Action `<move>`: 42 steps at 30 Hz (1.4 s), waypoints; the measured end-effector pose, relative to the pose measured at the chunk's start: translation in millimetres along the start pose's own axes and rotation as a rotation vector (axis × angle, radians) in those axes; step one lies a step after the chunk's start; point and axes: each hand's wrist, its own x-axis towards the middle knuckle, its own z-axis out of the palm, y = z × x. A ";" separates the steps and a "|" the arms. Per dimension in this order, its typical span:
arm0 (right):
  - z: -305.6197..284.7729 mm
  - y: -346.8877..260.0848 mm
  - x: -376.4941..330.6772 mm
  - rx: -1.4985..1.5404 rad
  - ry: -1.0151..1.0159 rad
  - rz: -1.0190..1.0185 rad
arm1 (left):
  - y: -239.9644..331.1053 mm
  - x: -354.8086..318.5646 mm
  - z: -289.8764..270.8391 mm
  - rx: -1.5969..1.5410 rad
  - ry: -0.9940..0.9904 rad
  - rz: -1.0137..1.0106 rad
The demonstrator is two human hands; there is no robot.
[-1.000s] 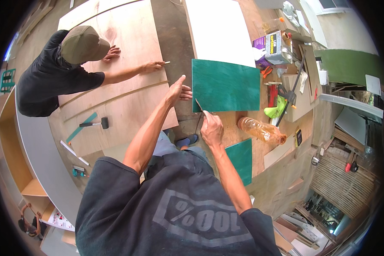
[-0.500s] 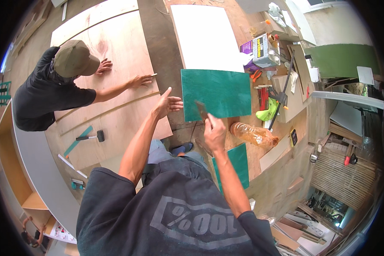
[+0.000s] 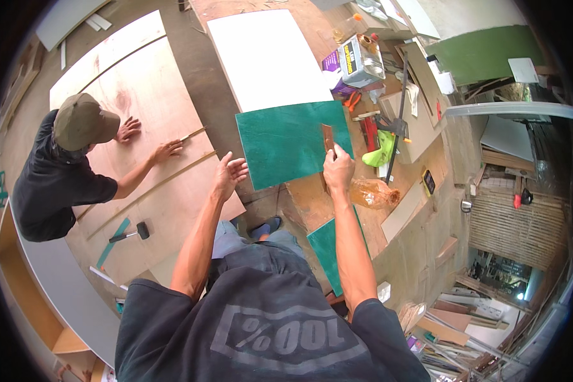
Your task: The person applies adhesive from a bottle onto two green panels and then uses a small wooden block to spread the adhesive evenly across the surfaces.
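Observation:
My right hand (image 3: pixel 339 169) grips a flat brown scraper (image 3: pixel 326 135), its blade over the right part of a green panel (image 3: pixel 280 143). The panel lies at the near end of a white board (image 3: pixel 267 60), its surface wet-looking or streaked. My left hand (image 3: pixel 230 173) is open, fingers spread, just off the panel's left edge. To the right of my right hand lies a clear plastic bottle with amber residue (image 3: pixel 372 193). A smaller green piece (image 3: pixel 323 254) sits below, partly hidden by my right forearm.
On the right are a silver can (image 3: pixel 360 60), orange-handled pliers (image 3: pixel 352 100), a bar clamp (image 3: pixel 398 127), a lime-green object (image 3: pixel 381 149) and a tape measure (image 3: pixel 428 181). At left a co-worker (image 3: pixel 63 165) leans over plywood (image 3: pixel 127 95), holding a thin tool; a mallet (image 3: pixel 142 230) lies nearby.
My right hand has moved the scraper rightward across the green panel. My left hand has drawn away from the panel's edge. The co-worker's near hand has shifted on the plywood. The whole view has turned slightly.

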 end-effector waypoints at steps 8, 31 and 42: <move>35.8 -22.0 -92.0 -0.053 -0.074 -0.255 | 2.1 -3.7 0.3 0.037 0.025 0.013; 9.9 15.2 64.5 -0.120 0.148 0.065 | 9.1 -10.6 12.1 0.200 0.047 0.053; 98.9 -67.8 -7.7 -0.093 -0.133 -0.349 | 4.4 -16.0 14.3 0.155 0.071 0.056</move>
